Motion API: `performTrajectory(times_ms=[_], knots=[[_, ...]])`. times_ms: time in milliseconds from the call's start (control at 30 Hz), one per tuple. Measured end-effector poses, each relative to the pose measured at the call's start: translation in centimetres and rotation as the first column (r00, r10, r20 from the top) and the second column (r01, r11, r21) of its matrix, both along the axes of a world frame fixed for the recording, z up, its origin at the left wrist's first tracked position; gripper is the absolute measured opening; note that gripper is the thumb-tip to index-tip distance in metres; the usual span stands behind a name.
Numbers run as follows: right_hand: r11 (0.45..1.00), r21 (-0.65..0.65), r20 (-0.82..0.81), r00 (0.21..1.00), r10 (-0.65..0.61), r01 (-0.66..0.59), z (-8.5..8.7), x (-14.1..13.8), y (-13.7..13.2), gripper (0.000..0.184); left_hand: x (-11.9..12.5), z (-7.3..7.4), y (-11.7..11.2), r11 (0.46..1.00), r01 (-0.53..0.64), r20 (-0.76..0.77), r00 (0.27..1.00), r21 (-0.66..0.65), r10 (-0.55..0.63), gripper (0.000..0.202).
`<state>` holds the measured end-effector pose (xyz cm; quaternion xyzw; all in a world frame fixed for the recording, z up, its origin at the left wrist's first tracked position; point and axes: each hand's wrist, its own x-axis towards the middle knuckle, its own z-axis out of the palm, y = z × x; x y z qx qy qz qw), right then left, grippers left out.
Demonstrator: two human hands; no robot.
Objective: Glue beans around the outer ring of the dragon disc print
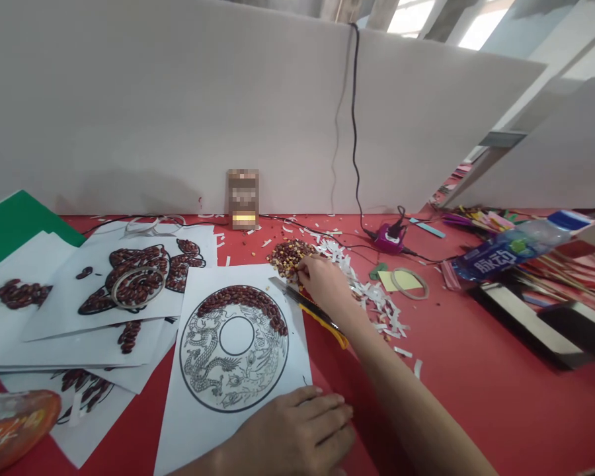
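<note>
1. r. hand [322, 281] is in at the near edge of the pile of corn kernels and small reddish beans [290, 251], fingers bent, tips drawn together for small pieces; can't tell if anything's pinched btwn them.
2. l. hand [297, 430] lies low and flat, fingers stretched out and gripping nothing! palm's over the lower r. part of the white sheet [178, 430], fingertips past its edge onto the red tabletop [480, 357]; that weight prob. steadies the paper.
3. here's the sheet, flat in front, w/ its printed dragon-and-phoenix ring [237, 370]; dark red beans [248, 297] fill a band along the top and upper r. of it.
4. pile sits just past the sheet's upper r. corner, so it's a short reach for the r. hand, w/ white paper shreds [377, 297] beside it.
5. yellow-and-black box cutter [322, 317] lies under the r. wrist, blade over the sheet's edge, nobody gripping it.
6. off l., a tape roll [139, 270] rests on bean-covered sheets [99, 231], maybe as a wt.
</note>
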<state>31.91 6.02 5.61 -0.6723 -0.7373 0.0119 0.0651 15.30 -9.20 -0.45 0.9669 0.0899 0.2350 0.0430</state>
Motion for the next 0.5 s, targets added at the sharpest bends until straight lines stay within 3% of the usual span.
performTrajectory(times_ms=[200,500], knots=[[0.996,-0.081,0.036,0.998,0.046,-0.043,0.1,-0.1,1.1,0.018,0.0,-0.1,-0.1,1.000,-0.003,0.024,1.000,-0.016,0.003,0.041],[0.981,-0.100,-0.074,0.984,0.160,-0.167,-0.8,0.8,1.7,0.018,0.1,-0.4,0.1,1.000,0.005,0.022,1.000,0.030,-0.006,0.038]])
